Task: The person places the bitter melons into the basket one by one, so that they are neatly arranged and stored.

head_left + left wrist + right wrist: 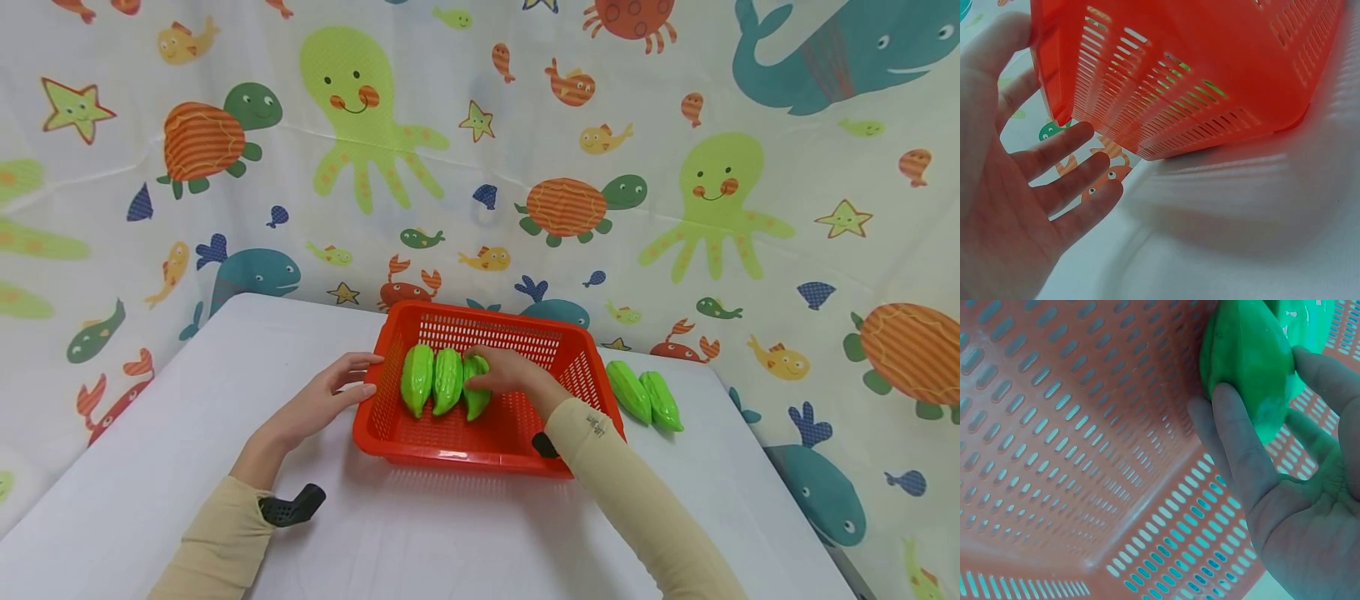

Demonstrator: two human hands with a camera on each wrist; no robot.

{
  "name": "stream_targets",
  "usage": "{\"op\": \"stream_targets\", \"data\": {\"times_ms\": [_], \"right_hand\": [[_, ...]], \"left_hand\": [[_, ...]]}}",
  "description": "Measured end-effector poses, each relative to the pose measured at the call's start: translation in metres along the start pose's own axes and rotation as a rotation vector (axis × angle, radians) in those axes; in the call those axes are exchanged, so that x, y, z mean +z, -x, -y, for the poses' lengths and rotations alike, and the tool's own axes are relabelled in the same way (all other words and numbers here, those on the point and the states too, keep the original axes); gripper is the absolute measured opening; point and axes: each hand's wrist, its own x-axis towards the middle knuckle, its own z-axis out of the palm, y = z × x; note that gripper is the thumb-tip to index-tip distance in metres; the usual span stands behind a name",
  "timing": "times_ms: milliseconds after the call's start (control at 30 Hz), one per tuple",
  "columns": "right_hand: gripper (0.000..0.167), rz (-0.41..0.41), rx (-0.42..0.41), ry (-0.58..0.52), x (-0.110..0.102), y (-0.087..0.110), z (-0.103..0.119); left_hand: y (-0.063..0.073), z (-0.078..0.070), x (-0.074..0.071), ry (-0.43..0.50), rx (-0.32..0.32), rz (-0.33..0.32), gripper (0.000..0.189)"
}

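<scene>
A red plastic basket (480, 457) with slotted walls stands on the table. Inside it, two bright green bitter melons, the left one (417, 379) and the middle one (447, 381), lie side by side. My right hand (506, 369) reaches in and holds a third bitter melon (476, 400) beside them; in the right wrist view, fingers and thumb sit around this bitter melon (1244, 369). My left hand (330, 400) is at the basket's left rim, fingertips touching it. Its fingers are spread and mostly straight beside the basket wall (1222, 50) in the left wrist view.
Two more bitter melons (645, 393) lie on the white tabletop (420, 542) just right of the basket. A curtain (480, 167) printed with sea animals hangs behind the table. Each wrist carries a black device, such as the left one (292, 506).
</scene>
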Motion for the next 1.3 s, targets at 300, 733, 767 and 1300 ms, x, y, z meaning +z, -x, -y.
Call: {"op": "stream_targets", "data": {"times_ms": [300, 733, 767, 1300], "right_hand": [[0.056, 0.001, 0.008, -0.004, 0.0002, -0.0017, -0.0008], [0.071, 0.007, 0.029, -0.027, -0.0005, 0.0034, 0.0000], [0.071, 0.004, 0.029, -0.022, -0.0005, 0.0036, 0.0003], [0.073, -0.005, 0.064, 0.007, -0.0031, 0.0034, 0.0026]], "left_hand": [[-0.0008, 0.0027, -0.0014, -0.010, 0.018, 0.001, 0.052], [-0.0009, 0.0043, -0.0007, -0.010, 0.003, -0.002, 0.053], [-0.0008, 0.0042, -0.0006, -0.010, 0.001, -0.003, 0.053], [-0.0013, 0.0044, -0.0007, -0.004, 0.000, -0.008, 0.054]]}}
